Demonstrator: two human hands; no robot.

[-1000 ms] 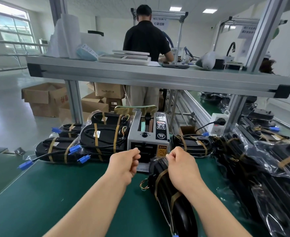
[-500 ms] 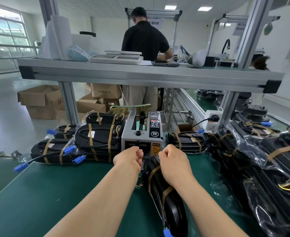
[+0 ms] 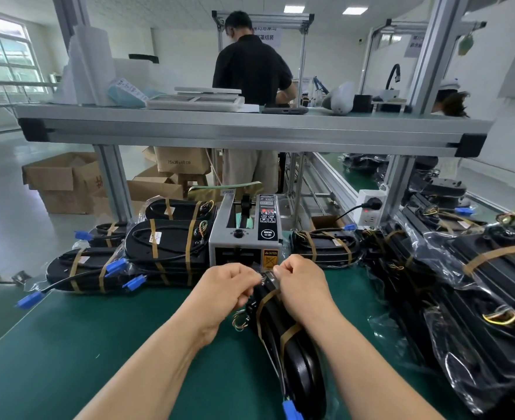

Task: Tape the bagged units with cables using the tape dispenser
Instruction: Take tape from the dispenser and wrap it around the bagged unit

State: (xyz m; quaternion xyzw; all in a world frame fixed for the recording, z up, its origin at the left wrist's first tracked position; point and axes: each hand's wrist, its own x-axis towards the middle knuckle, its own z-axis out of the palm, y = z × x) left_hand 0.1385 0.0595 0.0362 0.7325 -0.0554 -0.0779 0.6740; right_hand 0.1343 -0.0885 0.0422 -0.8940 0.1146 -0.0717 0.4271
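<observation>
A black bagged unit with a cable lies lengthwise on the green mat, two brown tape bands across it and a blue plug at its near end. My left hand and my right hand meet at its far end, both with curled fingers pinching the bag's clear plastic there. The grey tape dispenser stands just behind my hands, its outlet facing me.
Taped units with blue plugs are stacked left of the dispenser; one more lies to its right. A heap of bagged units fills the right side. An aluminium shelf spans overhead. A person stands beyond it.
My left hand has come away from the dispenser's outlet towards my right hand. Both hands now pinch together at the unit's far end.
</observation>
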